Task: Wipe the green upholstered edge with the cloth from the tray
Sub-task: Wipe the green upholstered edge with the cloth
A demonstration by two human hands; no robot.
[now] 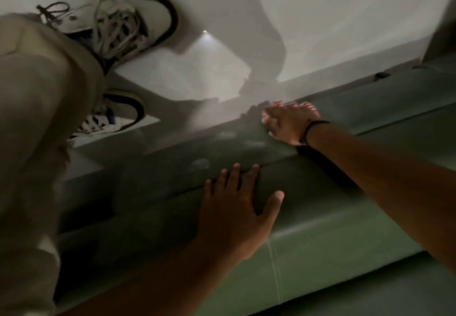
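The green upholstered edge (153, 167) runs diagonally from lower left to upper right, with pale smears on its top. My left hand (237, 207) lies flat on the green padding with its fingers spread and nothing in it. My right hand (288, 123), with a dark band on the wrist, presses on the outer rim farther along. A thin pale sliver shows under its palm, and a blurred grey haze (222, 115) spreads left from its fingers. Whether that is the cloth, I cannot tell. No tray is in view.
Beyond the edge is a pale floor (320, 19) with hard shadows. My two white laced shoes (128, 24) and a beige trouser leg (37, 118) stand at the left. A stitched seam (274, 264) crosses the green padding near me.
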